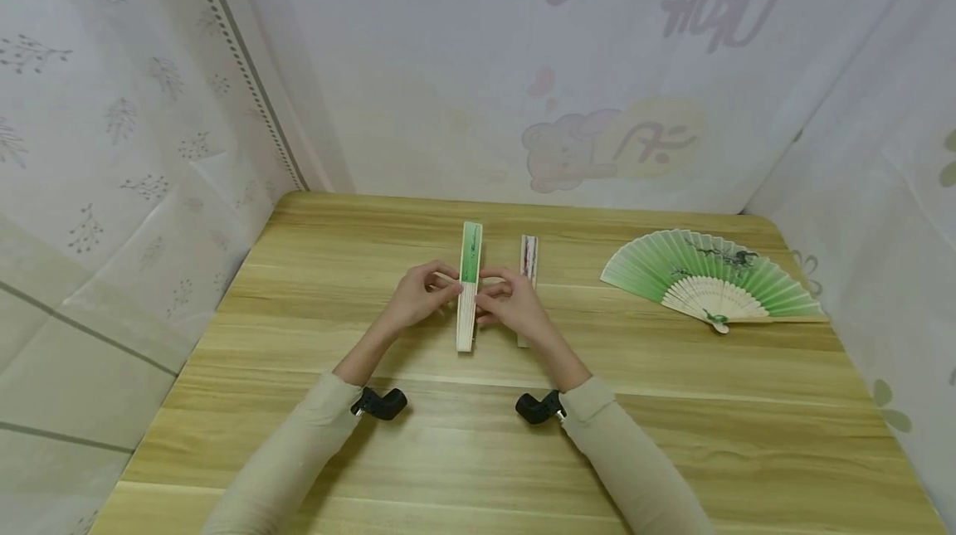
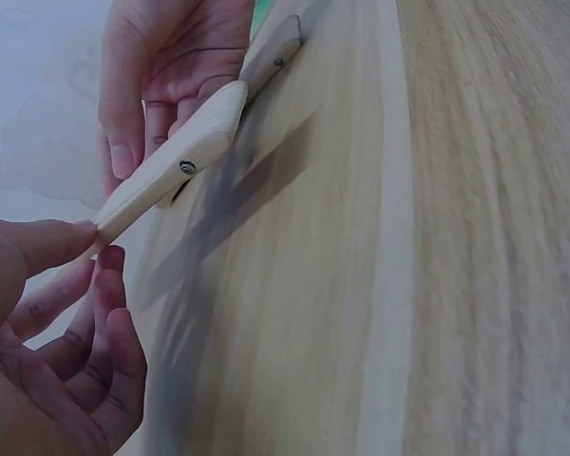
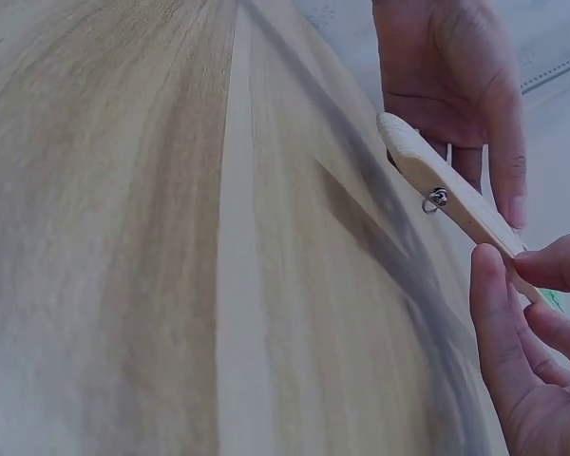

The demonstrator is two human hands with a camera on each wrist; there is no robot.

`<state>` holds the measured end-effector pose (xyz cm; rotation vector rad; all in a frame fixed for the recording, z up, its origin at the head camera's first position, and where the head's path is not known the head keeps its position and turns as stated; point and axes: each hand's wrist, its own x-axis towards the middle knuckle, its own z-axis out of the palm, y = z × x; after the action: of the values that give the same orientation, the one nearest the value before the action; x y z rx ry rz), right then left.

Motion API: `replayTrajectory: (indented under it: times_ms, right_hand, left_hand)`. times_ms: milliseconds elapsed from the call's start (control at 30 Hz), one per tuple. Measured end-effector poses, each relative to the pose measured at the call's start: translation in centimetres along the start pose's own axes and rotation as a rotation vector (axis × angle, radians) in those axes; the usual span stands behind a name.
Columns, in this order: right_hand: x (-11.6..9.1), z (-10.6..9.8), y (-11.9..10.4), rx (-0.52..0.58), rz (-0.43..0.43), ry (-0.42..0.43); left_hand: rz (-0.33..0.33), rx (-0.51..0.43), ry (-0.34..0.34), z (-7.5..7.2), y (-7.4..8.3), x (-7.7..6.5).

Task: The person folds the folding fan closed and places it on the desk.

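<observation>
A folded hand fan (image 1: 470, 253) with green cloth and pale ribs is held up between both hands over the table. On its left edge, the left hand (image 1: 421, 294) pinches it with thumb and fingertips. The right hand (image 1: 515, 303) pinches the opposite edge. Seen from the left wrist, the fan's pale rivet end (image 2: 185, 161) points toward the table, its shadow on the wood. A small metal ring (image 3: 431, 201) hangs at the rivet in the right wrist view. Just beyond the right hand lies a second folded fan (image 1: 529, 251), partly covered by that hand.
Spread out at the table's right side is a green fan (image 1: 709, 265) with a dark branch design and a green tassel at its pivot. The wooden table (image 1: 463, 452) meets patterned cloth walls (image 1: 403, 87) at the back and sides. Black wrist cameras (image 1: 384, 404) sit on both cuffs.
</observation>
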<state>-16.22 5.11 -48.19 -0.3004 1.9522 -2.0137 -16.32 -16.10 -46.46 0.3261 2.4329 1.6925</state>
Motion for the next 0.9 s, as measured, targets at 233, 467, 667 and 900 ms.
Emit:
replayTrajectory:
  times_ms: [233, 467, 667, 900]
  right_hand:
    - [0.09, 0.55, 0.00, 0.017, 0.034, 0.020]
    - [0.30, 0.85, 0.17, -0.004, 0.035, 0.024]
    - [0.53, 0.99, 0.35, -0.040, 0.010, 0.040]
    - [0.67, 1.03, 0.32, -0.075, 0.003, 0.043]
  left_hand:
    - [-0.003, -0.002, -0.040, -0.27, -0.38, -0.36]
    - [-0.014, 0.019, -0.038, -0.34, -0.59, -0.48]
    - [-0.025, 0.031, -0.025, -0.31, -0.74, -0.38]
    - [-0.017, 0.044, -0.039, -0.38, -0.85, -0.26]
